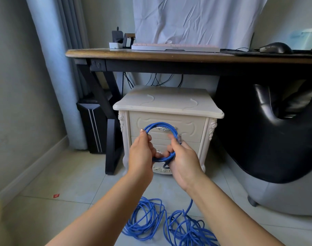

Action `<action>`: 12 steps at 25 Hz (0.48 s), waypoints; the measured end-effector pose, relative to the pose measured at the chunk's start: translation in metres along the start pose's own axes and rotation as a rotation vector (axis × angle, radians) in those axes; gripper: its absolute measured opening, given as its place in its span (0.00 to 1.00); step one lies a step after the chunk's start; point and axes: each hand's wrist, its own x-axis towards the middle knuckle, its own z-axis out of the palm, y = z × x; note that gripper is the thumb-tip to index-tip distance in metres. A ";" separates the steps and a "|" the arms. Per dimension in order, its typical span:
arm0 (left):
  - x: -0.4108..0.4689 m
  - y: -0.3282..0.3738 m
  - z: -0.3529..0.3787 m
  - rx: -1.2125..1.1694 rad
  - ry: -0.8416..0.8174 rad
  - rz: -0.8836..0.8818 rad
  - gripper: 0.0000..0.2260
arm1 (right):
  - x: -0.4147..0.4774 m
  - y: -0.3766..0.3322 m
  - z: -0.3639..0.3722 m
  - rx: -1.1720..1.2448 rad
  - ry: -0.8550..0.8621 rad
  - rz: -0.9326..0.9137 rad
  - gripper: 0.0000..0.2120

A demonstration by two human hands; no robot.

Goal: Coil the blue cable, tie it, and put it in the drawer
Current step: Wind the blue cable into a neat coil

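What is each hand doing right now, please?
The left hand grips the left side of the blue cable loop.
The right hand grips the loop's lower right side.

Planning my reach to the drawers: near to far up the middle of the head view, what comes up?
Loose blue cable on the floor, left hand and right hand holding its coil, cream drawer cabinet, desk, keyboard, white cloth.
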 end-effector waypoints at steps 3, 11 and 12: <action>-0.001 0.016 -0.005 -0.115 -0.271 -0.177 0.13 | 0.004 -0.013 -0.010 -0.293 0.004 -0.101 0.06; -0.001 0.028 -0.016 1.019 -0.557 0.121 0.23 | -0.010 -0.027 -0.020 -1.340 -0.288 -0.287 0.30; 0.000 0.023 -0.016 1.027 -0.567 0.134 0.23 | -0.007 -0.026 -0.020 -1.353 -0.299 -0.288 0.31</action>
